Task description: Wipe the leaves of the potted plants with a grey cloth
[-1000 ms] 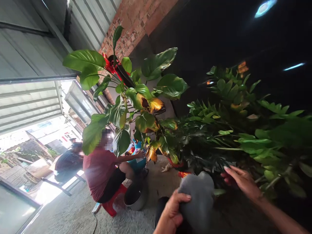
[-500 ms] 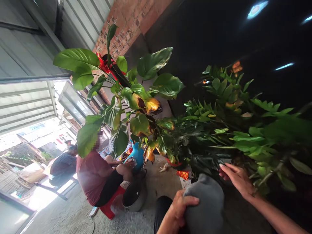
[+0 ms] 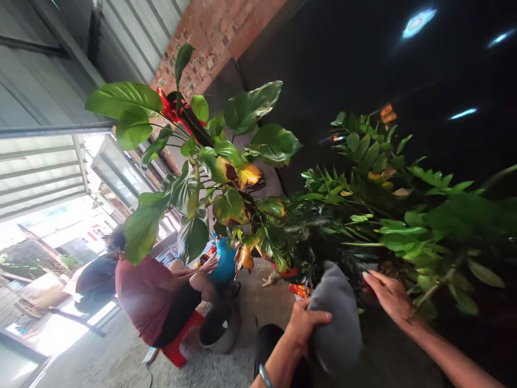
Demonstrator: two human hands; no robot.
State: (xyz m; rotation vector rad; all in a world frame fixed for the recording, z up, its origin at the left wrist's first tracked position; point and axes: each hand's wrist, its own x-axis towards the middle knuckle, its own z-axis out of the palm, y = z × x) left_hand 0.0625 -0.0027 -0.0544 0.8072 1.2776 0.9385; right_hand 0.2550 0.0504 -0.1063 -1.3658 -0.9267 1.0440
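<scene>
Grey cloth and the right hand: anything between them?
In the head view, no object sits between the grey cloth, gripped by the left hand, and the right hand at the plant; only dark floor shows there.

I count two of my own hands in view: my left hand [image 3: 302, 323] and my right hand [image 3: 388, 296]. There is one grey cloth [image 3: 335, 318]. I see two plants: one broad-leaved plant [image 3: 210, 167] and one bushy plant with narrow leaflets [image 3: 388, 215]. Two other people are nearby, one in a red shirt [image 3: 145, 296] and one in a dark top [image 3: 95, 277]. There is one metal basin [image 3: 220, 326], one red stool [image 3: 177, 345] and one blue pot [image 3: 224, 264].
</scene>
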